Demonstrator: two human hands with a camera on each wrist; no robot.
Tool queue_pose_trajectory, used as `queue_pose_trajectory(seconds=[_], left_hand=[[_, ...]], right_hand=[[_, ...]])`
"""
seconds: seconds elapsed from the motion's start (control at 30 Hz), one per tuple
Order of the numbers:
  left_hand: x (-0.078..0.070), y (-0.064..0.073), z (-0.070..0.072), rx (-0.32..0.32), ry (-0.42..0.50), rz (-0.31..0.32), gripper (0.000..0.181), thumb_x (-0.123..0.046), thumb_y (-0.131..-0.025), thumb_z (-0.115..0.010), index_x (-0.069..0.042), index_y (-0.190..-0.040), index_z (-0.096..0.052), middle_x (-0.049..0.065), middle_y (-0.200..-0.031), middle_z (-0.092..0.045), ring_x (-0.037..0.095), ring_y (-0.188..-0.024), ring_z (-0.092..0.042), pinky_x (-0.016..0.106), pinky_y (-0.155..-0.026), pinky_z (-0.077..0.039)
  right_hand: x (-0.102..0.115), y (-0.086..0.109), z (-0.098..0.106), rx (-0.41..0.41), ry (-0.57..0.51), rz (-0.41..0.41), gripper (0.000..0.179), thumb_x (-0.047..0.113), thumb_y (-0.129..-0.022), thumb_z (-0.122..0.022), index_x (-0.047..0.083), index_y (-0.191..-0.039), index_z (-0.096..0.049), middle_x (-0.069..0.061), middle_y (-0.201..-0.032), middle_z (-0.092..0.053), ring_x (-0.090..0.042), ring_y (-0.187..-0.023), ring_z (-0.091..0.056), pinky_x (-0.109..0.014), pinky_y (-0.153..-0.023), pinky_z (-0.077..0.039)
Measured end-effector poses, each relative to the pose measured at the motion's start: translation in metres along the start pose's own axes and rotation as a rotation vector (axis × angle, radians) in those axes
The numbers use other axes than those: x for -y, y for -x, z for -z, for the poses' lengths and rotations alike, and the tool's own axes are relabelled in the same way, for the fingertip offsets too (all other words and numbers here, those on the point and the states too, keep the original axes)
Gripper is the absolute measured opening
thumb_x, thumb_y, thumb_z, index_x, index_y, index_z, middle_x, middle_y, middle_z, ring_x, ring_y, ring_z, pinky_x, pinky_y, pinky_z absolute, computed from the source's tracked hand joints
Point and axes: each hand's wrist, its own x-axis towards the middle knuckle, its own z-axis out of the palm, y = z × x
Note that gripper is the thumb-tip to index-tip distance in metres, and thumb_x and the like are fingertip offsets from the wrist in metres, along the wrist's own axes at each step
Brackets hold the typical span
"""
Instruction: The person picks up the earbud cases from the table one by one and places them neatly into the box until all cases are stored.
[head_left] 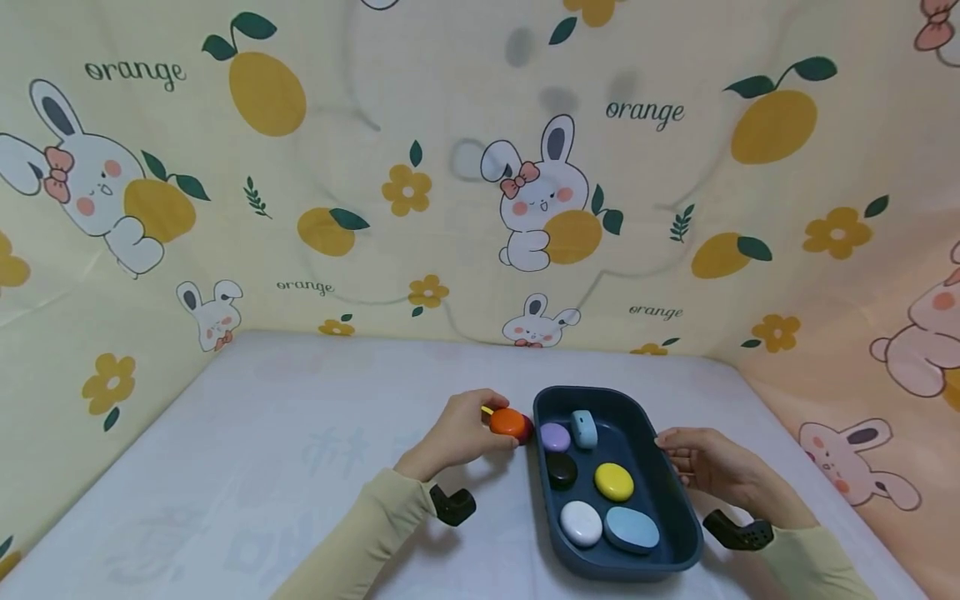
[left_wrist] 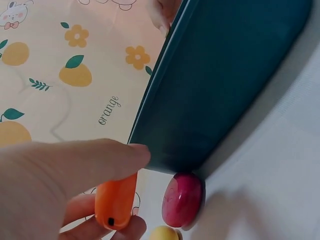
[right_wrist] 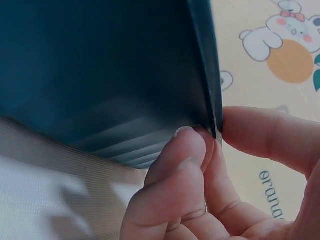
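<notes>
My left hand point(head_left: 467, 429) grips a smooth orange rounded piece point(head_left: 507, 422) between thumb and fingers, just left of a dark blue tray point(head_left: 546, 500). A small black spot shows on the orange piece's end in the left wrist view. Below the tray's corner, a dark red rounded piece point(left_wrist: 183, 201) lies on the table, and a yellow piece point(left_wrist: 164, 233) shows partly at the frame's bottom. On the other side, my right hand point(head_left: 716, 467) pinches the tray's right rim point(right_wrist: 212, 90) between thumb and fingertips.
Inside the tray lie a purple disc point(head_left: 555, 437), a small light blue piece point(head_left: 584, 429), a black disc point(head_left: 561, 471), a yellow disc point(head_left: 614, 482), a white disc point(head_left: 581, 523) and a light blue oval point(head_left: 632, 530). A white cloth point(head_left: 300, 467) covers the table, with printed curtains point(head_left: 450, 250) behind.
</notes>
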Motion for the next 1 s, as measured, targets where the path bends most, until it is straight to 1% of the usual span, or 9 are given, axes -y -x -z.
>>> queue_pose_trajectory(seconds=[0.2, 0.33, 0.43, 0.67, 0.8, 0.93, 1.0], left_hand=[[-0.001, 0.001, 0.000, -0.005, 0.008, -0.014, 0.048, -0.018, -0.076, -0.084, 0.002, -0.115, -0.065, 0.009, -0.109, -0.065, 0.026, -0.093, -0.062, 0.031, -0.081, -0.051], [-0.002, 0.001, 0.001, -0.009, 0.001, -0.020, 0.047, -0.018, -0.077, -0.084, 0.002, -0.115, -0.065, 0.009, -0.109, -0.065, 0.025, -0.093, -0.062, 0.031, -0.081, -0.051], [-0.002, 0.001, 0.000, -0.005, 0.000, -0.015, 0.047, -0.018, -0.078, -0.084, 0.002, -0.116, -0.065, 0.009, -0.109, -0.065, 0.025, -0.093, -0.062, 0.030, -0.081, -0.051], [-0.004, 0.003, 0.001, -0.004, 0.012, 0.022, 0.047, -0.021, -0.079, -0.083, 0.000, -0.118, -0.064, 0.008, -0.111, -0.065, 0.024, -0.093, -0.062, 0.030, -0.081, -0.052], [-0.006, 0.003, 0.002, -0.006, 0.012, 0.022, 0.047, -0.023, -0.081, -0.082, -0.001, -0.119, -0.064, 0.007, -0.113, -0.065, 0.023, -0.094, -0.062, 0.030, -0.081, -0.052], [-0.010, 0.003, -0.001, -0.004, 0.032, 0.001, 0.048, -0.024, -0.081, -0.082, -0.001, -0.119, -0.065, 0.006, -0.113, -0.065, 0.022, -0.094, -0.062, 0.030, -0.081, -0.051], [-0.012, 0.004, -0.005, 0.001, 0.051, 0.002, 0.049, -0.025, -0.081, -0.082, -0.002, -0.120, -0.065, 0.004, -0.113, -0.065, 0.021, -0.094, -0.061, 0.028, -0.080, -0.051]], right_hand=[[0.000, 0.000, 0.000, 0.011, 0.004, 0.005, 0.018, 0.021, -0.100, -0.053, 0.013, -0.097, -0.069, -0.001, -0.089, -0.067, -0.020, -0.081, -0.057, -0.033, -0.076, -0.043], [0.000, 0.000, 0.000, 0.003, 0.004, 0.003, 0.018, 0.021, -0.100, -0.054, 0.013, -0.097, -0.069, -0.001, -0.089, -0.067, -0.020, -0.081, -0.057, -0.033, -0.076, -0.044], [0.000, 0.000, -0.001, -0.008, 0.003, 0.000, 0.018, 0.021, -0.100, -0.054, 0.013, -0.096, -0.069, -0.002, -0.088, -0.067, -0.021, -0.081, -0.057, -0.033, -0.076, -0.044], [-0.001, -0.002, -0.002, -0.012, 0.013, 0.001, 0.018, 0.021, -0.100, -0.054, 0.012, -0.096, -0.069, -0.002, -0.087, -0.066, -0.020, -0.080, -0.056, -0.033, -0.075, -0.045], [-0.001, -0.003, -0.002, -0.004, 0.012, 0.002, 0.018, 0.021, -0.100, -0.054, 0.013, -0.097, -0.069, -0.002, -0.088, -0.067, -0.020, -0.080, -0.056, -0.032, -0.075, -0.045], [-0.002, -0.004, 0.000, -0.010, 0.003, -0.003, 0.017, 0.021, -0.100, -0.054, 0.013, -0.097, -0.069, -0.002, -0.089, -0.067, -0.021, -0.081, -0.056, -0.033, -0.076, -0.045], [-0.002, -0.004, 0.001, -0.013, 0.003, -0.008, 0.017, 0.021, -0.100, -0.054, 0.013, -0.097, -0.069, -0.002, -0.089, -0.067, -0.021, -0.081, -0.056, -0.033, -0.076, -0.044]])
